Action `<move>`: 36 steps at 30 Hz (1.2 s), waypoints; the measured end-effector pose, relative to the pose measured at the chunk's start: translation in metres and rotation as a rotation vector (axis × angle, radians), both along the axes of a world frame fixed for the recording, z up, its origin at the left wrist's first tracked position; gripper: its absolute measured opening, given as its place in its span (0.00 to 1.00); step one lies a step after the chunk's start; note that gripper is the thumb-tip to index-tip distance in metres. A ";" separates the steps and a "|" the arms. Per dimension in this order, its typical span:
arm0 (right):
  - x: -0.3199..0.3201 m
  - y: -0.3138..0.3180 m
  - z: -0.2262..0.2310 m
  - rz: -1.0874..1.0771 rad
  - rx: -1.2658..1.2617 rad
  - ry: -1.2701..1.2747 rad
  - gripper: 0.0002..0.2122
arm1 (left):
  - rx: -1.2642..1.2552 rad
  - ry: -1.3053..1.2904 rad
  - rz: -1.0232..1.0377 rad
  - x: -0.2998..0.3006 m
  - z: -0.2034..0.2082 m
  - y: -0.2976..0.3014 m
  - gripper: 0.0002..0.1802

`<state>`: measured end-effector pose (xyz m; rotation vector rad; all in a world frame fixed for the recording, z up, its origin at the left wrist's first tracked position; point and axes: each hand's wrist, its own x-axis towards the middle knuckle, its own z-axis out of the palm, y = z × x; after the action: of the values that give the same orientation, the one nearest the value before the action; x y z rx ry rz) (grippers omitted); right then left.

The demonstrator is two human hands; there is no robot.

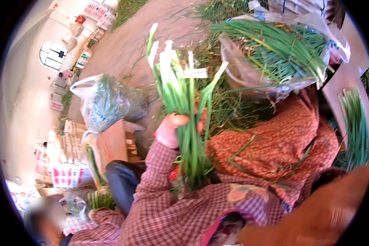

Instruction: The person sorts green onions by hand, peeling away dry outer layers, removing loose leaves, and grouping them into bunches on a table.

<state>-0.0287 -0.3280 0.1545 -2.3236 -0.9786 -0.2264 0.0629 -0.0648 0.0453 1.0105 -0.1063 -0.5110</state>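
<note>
My left hand (177,123) is raised in front of me, its fingers wrapped round a loose bunch of green onions (188,139). The white ends point up and away, one or two splaying to the sides, while the green leaves hang toward my lap. At the lower right a large brown blur, apparently my right hand (311,215), comes close to the camera; its fingers are smeared by motion. A patterned orange cloth (270,141) covers my lap, with a few loose leaves on it.
An open plastic bag of green onions (229,69) stands ahead right; a bundle of green onions (356,127) lies far right. Trimmings (233,110) litter the floor. Left are a filled clear bag (110,98), a wooden stool (112,141) and another person (98,229) beside greens.
</note>
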 end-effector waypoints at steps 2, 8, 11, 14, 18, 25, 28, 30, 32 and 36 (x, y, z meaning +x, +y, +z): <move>0.024 0.008 -0.009 -0.062 0.058 -0.066 0.13 | -0.029 0.029 0.041 -0.002 -0.018 0.019 0.24; 0.087 0.041 -0.042 -0.228 0.132 -0.444 0.14 | 0.031 0.057 -0.013 -0.001 -0.006 0.012 0.25; 0.105 0.050 -0.061 -0.172 0.103 -0.458 0.11 | 0.084 -0.006 -0.070 0.001 -0.011 0.013 0.34; 0.114 0.052 -0.076 -0.157 0.098 -0.379 0.09 | 0.128 -0.004 -0.054 -0.001 -0.009 0.013 0.34; 0.117 0.060 -0.090 -0.212 0.176 -0.328 0.07 | 0.100 0.008 0.007 -0.003 -0.007 0.009 0.25; 0.118 0.067 -0.099 -0.331 0.407 -0.198 0.05 | 0.083 -0.038 -0.035 -0.006 -0.010 0.011 0.23; 0.132 0.063 -0.104 -0.443 0.425 -0.345 0.04 | 0.077 0.002 -0.026 -0.004 -0.017 0.018 0.23; 0.141 0.049 -0.102 -0.550 0.433 -0.356 0.04 | 0.041 0.000 -0.007 -0.008 -0.018 0.021 0.21; 0.152 0.022 -0.096 -0.679 0.423 -0.508 0.04 | -0.011 -0.001 0.007 -0.013 -0.020 0.033 0.20; 0.161 -0.064 -0.100 -1.036 0.138 -0.583 0.03 | -0.154 -0.091 -0.005 -0.005 -0.028 0.068 0.20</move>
<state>0.1320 -0.3924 0.0547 -2.4543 0.1301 -1.3733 0.0582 0.0027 0.0175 0.8829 -0.2259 -0.4548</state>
